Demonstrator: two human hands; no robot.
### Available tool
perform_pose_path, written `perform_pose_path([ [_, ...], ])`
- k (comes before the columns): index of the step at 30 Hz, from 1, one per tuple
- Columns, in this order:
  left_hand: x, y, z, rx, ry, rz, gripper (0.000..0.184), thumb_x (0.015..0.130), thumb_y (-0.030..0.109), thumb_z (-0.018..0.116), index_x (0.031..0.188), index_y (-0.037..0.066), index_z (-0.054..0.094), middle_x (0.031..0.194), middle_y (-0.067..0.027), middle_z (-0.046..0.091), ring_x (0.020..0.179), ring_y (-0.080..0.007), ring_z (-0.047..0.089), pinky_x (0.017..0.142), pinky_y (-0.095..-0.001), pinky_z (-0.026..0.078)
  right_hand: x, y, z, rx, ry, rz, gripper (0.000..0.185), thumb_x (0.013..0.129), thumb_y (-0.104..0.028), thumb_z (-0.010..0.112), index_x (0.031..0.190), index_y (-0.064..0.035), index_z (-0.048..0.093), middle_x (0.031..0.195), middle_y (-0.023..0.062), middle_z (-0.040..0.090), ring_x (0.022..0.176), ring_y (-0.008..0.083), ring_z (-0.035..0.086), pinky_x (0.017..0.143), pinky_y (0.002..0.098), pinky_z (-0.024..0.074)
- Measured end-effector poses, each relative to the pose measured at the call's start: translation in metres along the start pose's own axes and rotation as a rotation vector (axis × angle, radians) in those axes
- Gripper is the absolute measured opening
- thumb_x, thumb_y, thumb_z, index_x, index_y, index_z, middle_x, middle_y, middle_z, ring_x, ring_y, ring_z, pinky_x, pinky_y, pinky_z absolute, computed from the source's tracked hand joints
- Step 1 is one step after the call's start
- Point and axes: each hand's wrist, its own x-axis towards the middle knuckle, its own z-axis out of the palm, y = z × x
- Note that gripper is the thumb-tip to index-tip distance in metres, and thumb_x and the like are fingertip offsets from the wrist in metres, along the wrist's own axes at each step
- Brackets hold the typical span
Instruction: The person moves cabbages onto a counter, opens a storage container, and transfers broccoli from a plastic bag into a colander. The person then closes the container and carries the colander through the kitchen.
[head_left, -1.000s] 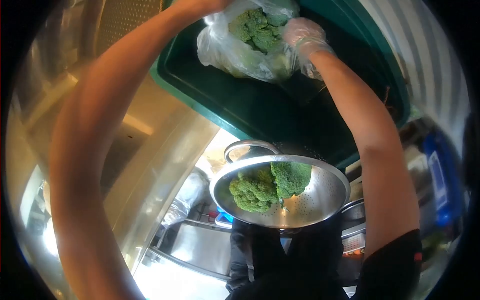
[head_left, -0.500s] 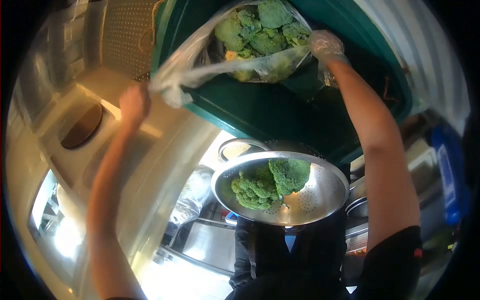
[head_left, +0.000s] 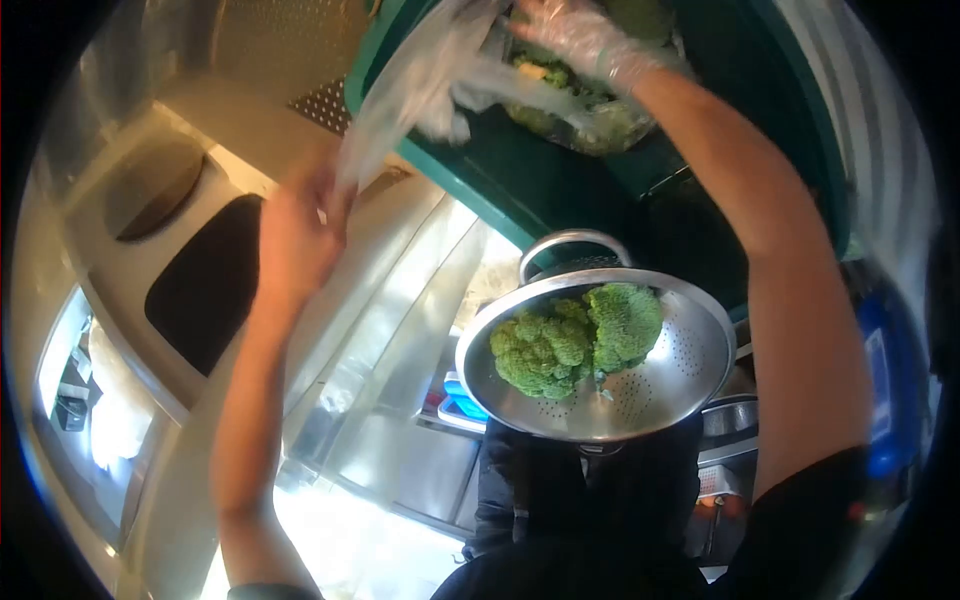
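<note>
Broccoli (head_left: 540, 350) sits in one colander (head_left: 695, 365): two heads, side by side, toward its left and far edges. More lies in one clear bag (head_left: 410, 85) in one green bin (head_left: 460, 180), but I can't count those heads. The left hand (head_left: 303, 232) is bare. Its grip is pinching the bag, which is pulled out over the bin's left edge. The right hand (head_left: 575, 35) wears one clear glove (head_left: 618, 62) and is over the bag. I can't tell how far open its grip is, or what it holds.
</note>
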Motion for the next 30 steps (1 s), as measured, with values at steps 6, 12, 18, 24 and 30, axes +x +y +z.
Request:
perform_pose_path([
  [6,0.085,0.104,0.046,-0.206,0.235,0.972,0.032,0.067,-0.001,0.059,0.099,0.000,0.056,0.100,-0.0173,0.058,0.092,-0.0272,0.057,0.080,-0.0365,0.046,-0.013,0.002,0.004,0.275,-0.068,0.095,0.032,0.083,-0.021,0.051,0.111,-0.0069,0.057,0.116,0.0170,0.053,0.099,0.0335,0.056,0.084,0.0386,0.0475],
  [12,0.121,0.102,0.070,0.145,-0.009,0.448,0.014,0.077,0.007,0.053,0.083,-0.001,0.062,0.076,-0.0198,0.062,0.073,-0.0297,0.063,0.063,-0.0376,0.050,-0.057,0.022,-0.032,0.737,-0.007,0.467,0.036,0.078,-0.026,0.058,0.110,-0.0079,0.059,0.115,0.0181,0.054,0.102,0.0336,0.055,0.087,0.0409,0.0452],
  [18,0.141,0.018,0.061,0.604,-0.505,0.161,0.024,0.077,0.013,0.061,0.097,-0.001,0.061,0.090,-0.0178,0.063,0.085,-0.0302,0.061,0.073,-0.0397,0.047,-0.166,0.050,-0.162,0.996,0.103,0.745,0.042,0.073,-0.030,0.065,0.108,-0.0088,0.060,0.114,0.0192,0.055,0.105,0.0336,0.054,0.090,0.0433,0.0430],
  [24,0.084,0.106,0.032,0.035,0.527,0.801,0.022,0.074,0.002,0.055,0.095,-0.002,0.061,0.102,-0.0186,0.055,0.090,-0.0309,0.057,0.076,-0.0381,0.047,-0.270,-0.007,-0.328,1.111,0.005,0.763,0.048,0.067,-0.034,0.071,0.107,-0.0098,0.061,0.113,0.0204,0.055,0.108,0.0337,0.053,0.093,0.0457,0.0407],
  [30,0.151,0.195,0.129,0.027,-0.190,0.547,0.035,0.080,0.005,0.052,0.114,0.000,0.049,0.126,-0.0191,0.042,0.116,-0.0345,0.042,0.097,-0.0415,0.035,-0.289,-0.162,-0.312,1.345,-0.488,0.671,0.031,0.078,-0.009,0.062,0.108,-0.0057,0.060,0.115,0.0220,0.048,0.107,0.0352,0.050,0.088,0.0459,0.0443],
])
